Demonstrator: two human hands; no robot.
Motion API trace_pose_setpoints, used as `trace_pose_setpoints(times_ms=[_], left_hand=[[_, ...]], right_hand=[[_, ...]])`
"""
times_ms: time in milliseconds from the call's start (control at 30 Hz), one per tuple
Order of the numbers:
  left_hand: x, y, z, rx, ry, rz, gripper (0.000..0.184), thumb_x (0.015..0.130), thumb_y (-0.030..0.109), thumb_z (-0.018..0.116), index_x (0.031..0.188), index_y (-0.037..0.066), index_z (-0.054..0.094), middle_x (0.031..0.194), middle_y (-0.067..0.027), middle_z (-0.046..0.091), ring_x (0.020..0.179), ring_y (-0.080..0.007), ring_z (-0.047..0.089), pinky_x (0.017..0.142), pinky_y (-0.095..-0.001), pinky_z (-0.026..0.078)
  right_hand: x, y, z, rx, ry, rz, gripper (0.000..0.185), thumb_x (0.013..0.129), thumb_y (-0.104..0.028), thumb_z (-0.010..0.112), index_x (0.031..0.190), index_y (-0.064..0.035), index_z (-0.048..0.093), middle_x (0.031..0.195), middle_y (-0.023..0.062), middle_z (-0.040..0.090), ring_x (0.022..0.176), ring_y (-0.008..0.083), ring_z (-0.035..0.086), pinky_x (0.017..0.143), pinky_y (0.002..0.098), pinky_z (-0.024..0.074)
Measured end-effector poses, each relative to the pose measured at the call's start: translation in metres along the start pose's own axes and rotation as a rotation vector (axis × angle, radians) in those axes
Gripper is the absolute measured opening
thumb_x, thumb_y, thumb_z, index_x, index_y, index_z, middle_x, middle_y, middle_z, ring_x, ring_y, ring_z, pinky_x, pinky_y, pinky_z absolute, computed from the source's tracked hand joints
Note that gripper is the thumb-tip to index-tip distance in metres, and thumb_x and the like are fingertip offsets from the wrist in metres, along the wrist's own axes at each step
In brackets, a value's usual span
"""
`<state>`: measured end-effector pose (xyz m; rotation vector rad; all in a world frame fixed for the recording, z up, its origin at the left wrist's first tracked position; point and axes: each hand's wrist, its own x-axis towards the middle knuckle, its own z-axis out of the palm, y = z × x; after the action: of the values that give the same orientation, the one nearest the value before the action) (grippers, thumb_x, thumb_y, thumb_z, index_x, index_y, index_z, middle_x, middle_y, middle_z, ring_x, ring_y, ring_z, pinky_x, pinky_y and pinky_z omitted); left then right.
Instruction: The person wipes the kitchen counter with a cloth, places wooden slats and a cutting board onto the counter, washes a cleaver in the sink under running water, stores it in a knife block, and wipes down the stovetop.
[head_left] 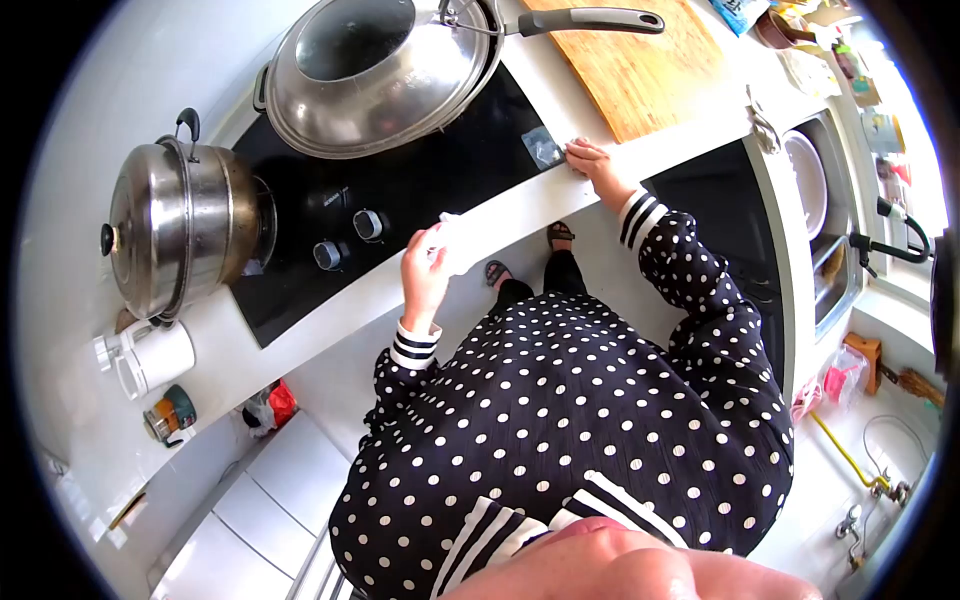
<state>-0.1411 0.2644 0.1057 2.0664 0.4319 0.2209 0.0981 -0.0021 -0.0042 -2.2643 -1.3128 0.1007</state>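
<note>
My left hand point(424, 280) is in front of the cooktop's front edge, its fingers pinched on a crumpled white piece that looks like tissue point(446, 232). My right hand point(602, 172) rests on the white counter edge, fingers stretched out to the left, beside the corner of the black glass cooktop point(300, 190). A shiny label point(542, 147) lies on that corner, close to my right fingertips. Two control knobs point(368, 224) sit on the cooktop, left of my left hand. What is under my right palm is hidden.
A lidded steel wok point(385, 95) stands on the far burner, its long handle point(590, 20) reaching over a wooden cutting board point(640, 70). A tall steamer pot point(190, 225) occupies the left burner. Farther left are a white mug point(160, 358) and a jar point(172, 415). The sink point(840, 220) lies right.
</note>
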Motion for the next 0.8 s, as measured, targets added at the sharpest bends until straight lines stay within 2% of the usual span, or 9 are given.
trace_pose_setpoints(times_ms=[33, 67, 167, 300, 333, 433, 500, 633, 800], left_hand=[[-0.001, -0.006, -0.004, 0.012, 0.009, 0.017, 0.024, 0.078, 0.002, 0.056, 0.102, -0.001, 0.057, 0.089, -0.0084, 0.06, 0.082, -0.0165, 0.058, 0.074, -0.0257, 0.044], [-0.002, -0.006, -0.009, 0.017, 0.019, 0.015, 0.025, 0.078, 0.001, 0.056, 0.102, -0.001, 0.057, 0.09, -0.0084, 0.06, 0.083, -0.0163, 0.058, 0.074, -0.0257, 0.044], [-0.008, -0.003, -0.023, 0.039, 0.064, 0.033, 0.025, 0.079, 0.003, 0.057, 0.104, -0.001, 0.056, 0.093, -0.0088, 0.06, 0.084, -0.0157, 0.058, 0.075, -0.0254, 0.044], [-0.022, -0.01, -0.031, 0.058, 0.173, -0.06, 0.024, 0.081, 0.006, 0.057, 0.104, -0.001, 0.057, 0.095, -0.0086, 0.06, 0.085, -0.015, 0.058, 0.077, -0.0248, 0.044], [-0.028, -0.023, -0.027, 0.02, 0.235, -0.039, 0.024, 0.079, 0.005, 0.058, 0.102, -0.001, 0.057, 0.091, -0.0097, 0.06, 0.081, -0.0178, 0.058, 0.073, -0.0266, 0.045], [-0.048, -0.028, -0.019, -0.026, 0.293, -0.104, 0.026, 0.075, 0.005, 0.058, 0.1, -0.001, 0.058, 0.091, -0.0123, 0.06, 0.081, -0.0218, 0.059, 0.072, -0.0283, 0.046], [-0.059, -0.027, -0.014, 0.046, 0.309, -0.078, 0.027, 0.074, 0.004, 0.056, 0.1, 0.0, 0.058, 0.091, -0.014, 0.061, 0.085, -0.0239, 0.059, 0.075, -0.0296, 0.046], [-0.08, -0.018, -0.013, 0.148, 0.409, -0.163, 0.027, 0.072, 0.006, 0.057, 0.099, 0.001, 0.058, 0.086, -0.0123, 0.059, 0.078, -0.0254, 0.058, 0.07, -0.0315, 0.046], [-0.106, -0.032, -0.039, 0.349, 0.556, -0.192, 0.028, 0.071, 0.002, 0.059, 0.099, 0.002, 0.059, 0.086, -0.012, 0.058, 0.08, -0.0261, 0.056, 0.073, -0.0311, 0.044]], right_hand=[[-0.008, 0.013, 0.003, 0.181, -0.022, -0.013, 0.042, 0.07, 0.012, 0.046, 0.108, -0.0028, 0.057, 0.12, 0.0094, 0.052, 0.116, 0.024, 0.044, 0.101, 0.032, 0.0329], [0.001, -0.002, -0.016, 0.431, -0.043, 0.225, 0.035, 0.071, 0.011, 0.05, 0.102, -0.0021, 0.06, 0.111, 0.0102, 0.057, 0.107, 0.0229, 0.051, 0.094, 0.0328, 0.0396], [0.026, -0.009, -0.038, 0.121, 0.272, 0.143, 0.032, 0.072, 0.007, 0.051, 0.1, -0.0033, 0.061, 0.098, 0.014, 0.06, 0.091, 0.0275, 0.057, 0.081, 0.0341, 0.0457], [-0.004, -0.017, 0.026, -0.144, 0.4, 0.153, 0.036, 0.071, 0.002, 0.047, 0.103, -0.0061, 0.061, 0.112, 0.0099, 0.055, 0.105, 0.0287, 0.05, 0.091, 0.0368, 0.0404], [-0.015, -0.028, 0.027, -0.195, 0.288, 0.145, 0.037, 0.071, 0.002, 0.047, 0.105, -0.0077, 0.06, 0.114, 0.0087, 0.054, 0.107, 0.0266, 0.048, 0.094, 0.0372, 0.0385], [-0.034, -0.062, -0.012, 0.212, 0.194, 0.367, 0.028, 0.079, 0.002, 0.048, 0.102, -0.0067, 0.061, 0.113, 0.0087, 0.054, 0.111, 0.0279, 0.046, 0.093, 0.0352, 0.0384], [-0.043, -0.037, -0.003, 0.292, 0.367, 0.473, 0.037, 0.076, 0.0, 0.047, 0.111, -0.0087, 0.057, 0.115, 0.0099, 0.052, 0.11, 0.0282, 0.046, 0.094, 0.0364, 0.0366], [-0.049, -0.062, 0.023, -0.261, 0.356, 0.319, 0.046, 0.078, -0.007, 0.048, 0.124, -0.0058, 0.044, 0.124, 0.0118, 0.044, 0.118, 0.0278, 0.038, 0.097, 0.0401, 0.0301], [-0.018, -0.148, 0.06, -0.001, 0.252, 0.103, 0.038, 0.076, -0.002, 0.048, 0.113, -0.0048, 0.053, 0.118, 0.012, 0.048, 0.114, 0.0295, 0.041, 0.096, 0.0382, 0.0336]])
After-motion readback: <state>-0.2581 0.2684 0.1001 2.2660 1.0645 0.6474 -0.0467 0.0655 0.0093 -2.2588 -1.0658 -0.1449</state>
